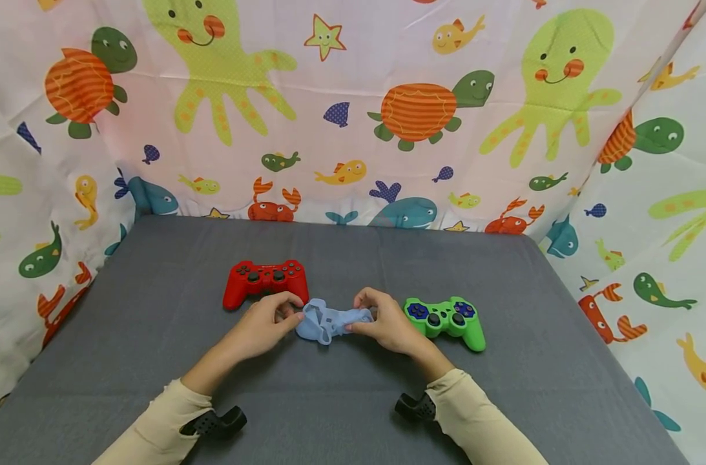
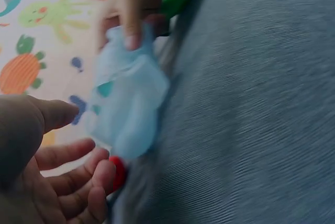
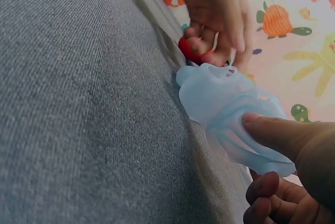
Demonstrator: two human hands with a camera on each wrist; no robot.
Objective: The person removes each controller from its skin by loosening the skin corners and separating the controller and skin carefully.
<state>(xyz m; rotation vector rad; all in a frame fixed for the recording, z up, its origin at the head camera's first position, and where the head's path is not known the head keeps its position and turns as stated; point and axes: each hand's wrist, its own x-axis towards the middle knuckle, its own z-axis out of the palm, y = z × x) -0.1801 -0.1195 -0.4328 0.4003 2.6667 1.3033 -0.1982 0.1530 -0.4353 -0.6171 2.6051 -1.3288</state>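
A pale blue, see-through silicone controller cover [image 1: 335, 321], soft and crumpled with cut-out holes, is held above the table between the two hands. My right hand [image 1: 389, 323] pinches its right end between thumb and fingers; in the right wrist view the thumb lies on top of the cover [image 3: 235, 114]. At the cover's left end is my left hand [image 1: 271, 321], its fingers loosely bent. In the left wrist view a gap shows between the left hand [image 2: 68, 166] and the cover [image 2: 128, 93].
A red game controller [image 1: 265, 281] lies behind the left hand. To the right of the right hand lies a green game controller [image 1: 446, 320] with blue button areas. The grey tabletop [image 1: 341, 407] meets a curtain [image 1: 353, 97] printed with sea animals.
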